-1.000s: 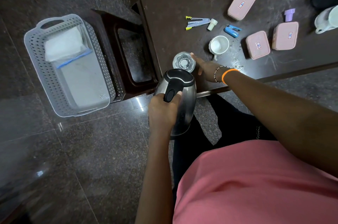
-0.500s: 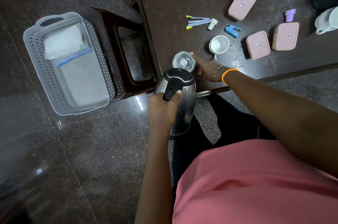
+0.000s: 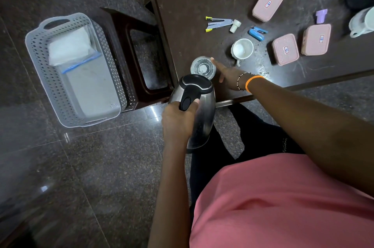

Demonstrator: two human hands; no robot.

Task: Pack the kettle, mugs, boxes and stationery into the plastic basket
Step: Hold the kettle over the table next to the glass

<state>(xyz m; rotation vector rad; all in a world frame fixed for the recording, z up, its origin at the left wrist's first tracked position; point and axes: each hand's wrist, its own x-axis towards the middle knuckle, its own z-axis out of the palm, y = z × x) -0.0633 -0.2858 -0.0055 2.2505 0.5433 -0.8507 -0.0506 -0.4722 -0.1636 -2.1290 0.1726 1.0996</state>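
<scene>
So the kettle [image 3: 199, 110] is a shiny steel one with a black plastic lid, held off the near edge of the dark table [image 3: 202, 4], left hand [image 3: 178, 124] wrapped tight round its handle. Right hand [image 3: 226, 74] is spread open, fingertips against a round clear glass [image 3: 203, 67]. Perforated grey plastic basket [image 3: 40, 69] sits on the floor far left

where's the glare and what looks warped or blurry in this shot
Head view: bright glare patches on the polished dark stone floor and the dark table's near edge; wide-angle bending curves the white perforated plastic basket; frame edges look soft; the steel kettle stays sharp.
</scene>
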